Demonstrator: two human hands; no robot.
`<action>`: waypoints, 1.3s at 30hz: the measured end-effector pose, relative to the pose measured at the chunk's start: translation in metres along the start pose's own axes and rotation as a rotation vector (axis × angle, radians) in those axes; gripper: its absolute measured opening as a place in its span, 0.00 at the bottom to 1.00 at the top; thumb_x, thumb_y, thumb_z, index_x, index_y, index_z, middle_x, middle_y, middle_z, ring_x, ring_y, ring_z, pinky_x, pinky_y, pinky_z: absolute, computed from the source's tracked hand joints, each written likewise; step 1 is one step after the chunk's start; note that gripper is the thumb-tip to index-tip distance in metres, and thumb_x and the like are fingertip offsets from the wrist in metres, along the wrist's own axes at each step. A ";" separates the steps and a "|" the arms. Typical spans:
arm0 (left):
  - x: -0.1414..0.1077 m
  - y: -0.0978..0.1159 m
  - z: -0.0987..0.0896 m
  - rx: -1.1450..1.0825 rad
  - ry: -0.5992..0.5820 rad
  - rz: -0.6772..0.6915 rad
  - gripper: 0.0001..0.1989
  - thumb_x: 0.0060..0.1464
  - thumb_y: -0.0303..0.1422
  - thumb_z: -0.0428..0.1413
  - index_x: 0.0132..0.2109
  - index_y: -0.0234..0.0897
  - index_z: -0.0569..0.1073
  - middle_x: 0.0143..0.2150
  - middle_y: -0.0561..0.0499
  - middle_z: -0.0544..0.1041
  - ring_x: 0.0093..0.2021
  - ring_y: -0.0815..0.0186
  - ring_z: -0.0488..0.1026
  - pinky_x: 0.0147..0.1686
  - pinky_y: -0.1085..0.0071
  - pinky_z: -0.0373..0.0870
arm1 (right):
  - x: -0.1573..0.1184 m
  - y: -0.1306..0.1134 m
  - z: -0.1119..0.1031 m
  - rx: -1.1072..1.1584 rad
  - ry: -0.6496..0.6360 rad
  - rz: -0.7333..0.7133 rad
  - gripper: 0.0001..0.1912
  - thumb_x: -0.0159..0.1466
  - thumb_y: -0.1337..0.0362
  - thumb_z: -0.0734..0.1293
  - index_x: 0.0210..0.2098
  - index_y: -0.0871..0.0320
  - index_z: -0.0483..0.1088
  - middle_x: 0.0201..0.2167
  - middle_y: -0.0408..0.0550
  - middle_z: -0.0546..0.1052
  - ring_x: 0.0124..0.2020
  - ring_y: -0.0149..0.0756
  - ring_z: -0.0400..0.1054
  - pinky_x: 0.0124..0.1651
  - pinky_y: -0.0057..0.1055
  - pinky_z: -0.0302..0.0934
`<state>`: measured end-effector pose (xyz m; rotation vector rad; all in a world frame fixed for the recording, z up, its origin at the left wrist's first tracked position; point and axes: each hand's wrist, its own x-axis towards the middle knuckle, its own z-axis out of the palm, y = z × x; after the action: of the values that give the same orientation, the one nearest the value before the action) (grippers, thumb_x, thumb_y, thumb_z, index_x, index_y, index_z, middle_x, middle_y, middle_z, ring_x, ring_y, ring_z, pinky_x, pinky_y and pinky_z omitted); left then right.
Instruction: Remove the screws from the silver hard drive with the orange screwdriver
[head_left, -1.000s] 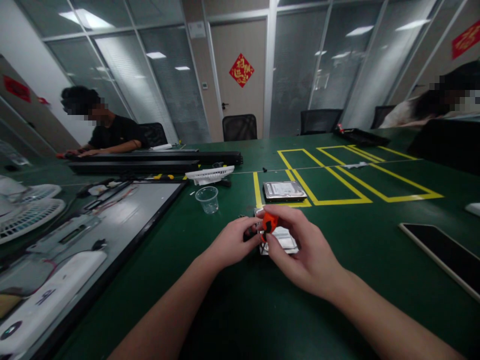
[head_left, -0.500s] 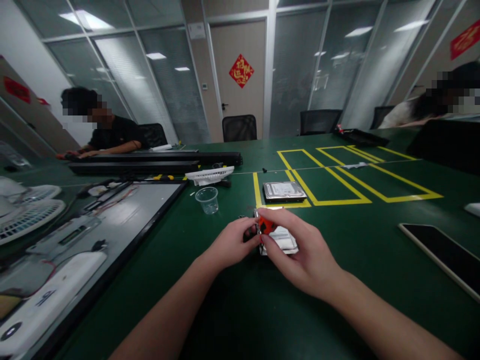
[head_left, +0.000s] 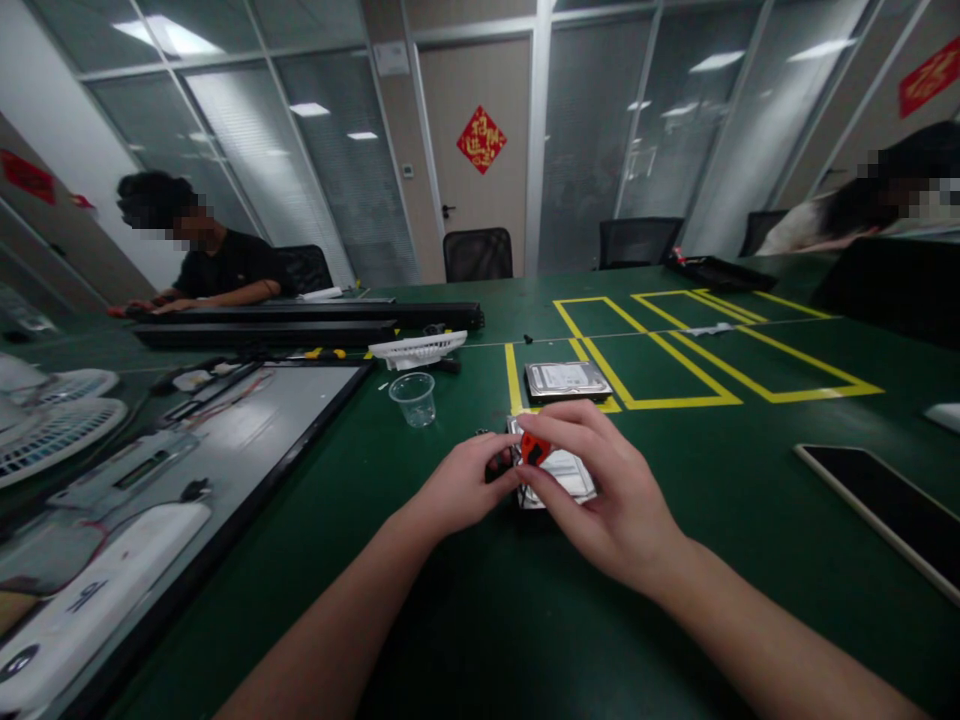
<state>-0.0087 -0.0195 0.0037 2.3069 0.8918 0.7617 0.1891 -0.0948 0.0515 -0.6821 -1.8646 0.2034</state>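
Observation:
A silver hard drive lies on the green table below my hands, partly covered by them. My right hand is closed, thumb and fingers pinching the red-and-black handle of what looks like a screwdriver, tilted over the drive's left side. My left hand is at the drive's left edge, thumb and fingers curled together close to the tool; whatever lies between them is hidden. A second hard drive rests label up just beyond, inside yellow tape lines.
A clear plastic cup and a white fan grille part stand left of the drives. A large flat panel with parts on it fills the left. A phone-like dark slab lies right. Two people sit across the table.
My right hand's fingers have shifted around the red-and-black handle, which has turned slightly. My left hand and the drives stay nearly in place.

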 end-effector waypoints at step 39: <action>0.001 -0.004 0.002 0.010 0.019 0.003 0.13 0.67 0.38 0.60 0.55 0.39 0.80 0.46 0.47 0.81 0.45 0.56 0.77 0.48 0.62 0.73 | -0.003 0.003 0.000 -0.019 0.001 -0.012 0.28 0.70 0.73 0.69 0.66 0.50 0.66 0.54 0.51 0.77 0.53 0.40 0.74 0.56 0.40 0.73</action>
<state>-0.0085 -0.0172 -0.0003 2.3136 0.9030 0.7831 0.1905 -0.0936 0.0478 -0.6837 -1.8712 0.1771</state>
